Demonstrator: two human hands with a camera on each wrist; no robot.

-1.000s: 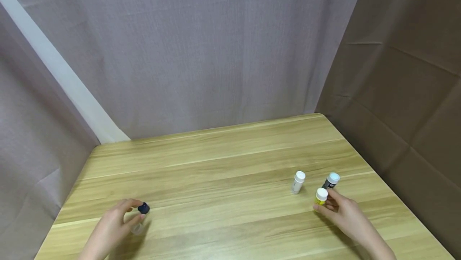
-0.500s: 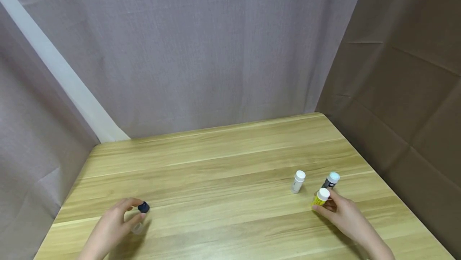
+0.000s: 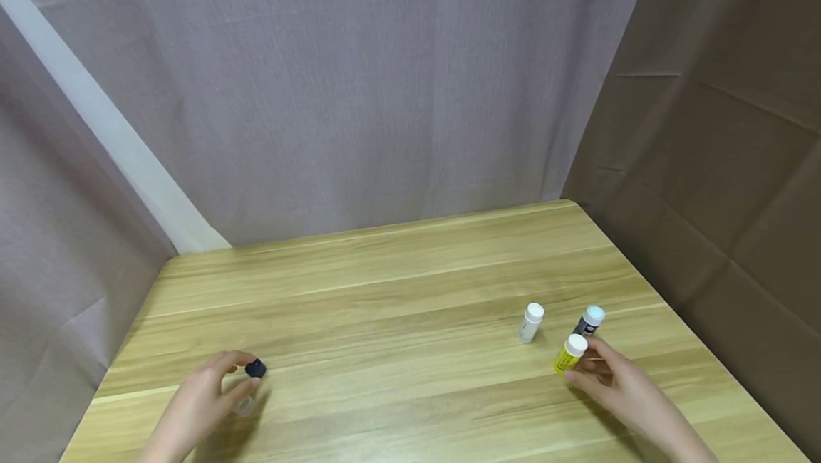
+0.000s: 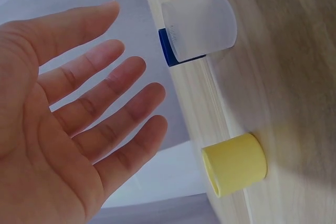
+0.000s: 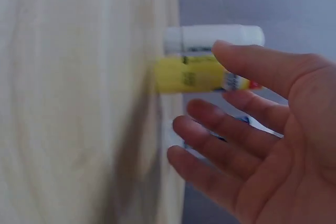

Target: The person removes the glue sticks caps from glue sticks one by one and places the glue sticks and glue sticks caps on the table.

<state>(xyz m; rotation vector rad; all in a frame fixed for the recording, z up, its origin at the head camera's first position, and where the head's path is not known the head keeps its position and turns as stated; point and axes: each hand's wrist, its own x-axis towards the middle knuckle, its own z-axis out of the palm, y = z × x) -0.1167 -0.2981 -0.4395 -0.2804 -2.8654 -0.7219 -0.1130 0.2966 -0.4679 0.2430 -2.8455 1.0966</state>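
Observation:
A yellow tube point(image 3: 567, 357) with a white top, like a glue stick, stands upright on the table. My right hand point(image 3: 618, 386) is beside it with thumb and fingers spread around its near side; in the right wrist view, the thumb passes in front of the tube and the fingers sit apart below. Over at the left, my left hand point(image 3: 204, 393) hovers with loosely bent fingers around a dark blue cap point(image 3: 255, 369) and a translucent cap point(image 4: 202, 27). A yellow cap point(image 4: 236, 163) also shows in the left wrist view; the hand hides it in the head view.
A white tube point(image 3: 530, 323) stands to the left of the yellow one. Behind the right hand is a dark tube point(image 3: 589, 320) with a pale top, partly covered. Grey curtain point(image 3: 385, 92) backs the wooden table point(image 3: 359, 320), and a brown covering point(image 3: 705, 164) hangs at the right.
The right hand's thumb has come away from the yellow tube and the hand has shifted slightly right. More of the yellow tube shows, now standing slightly left. The left hand has barely moved.

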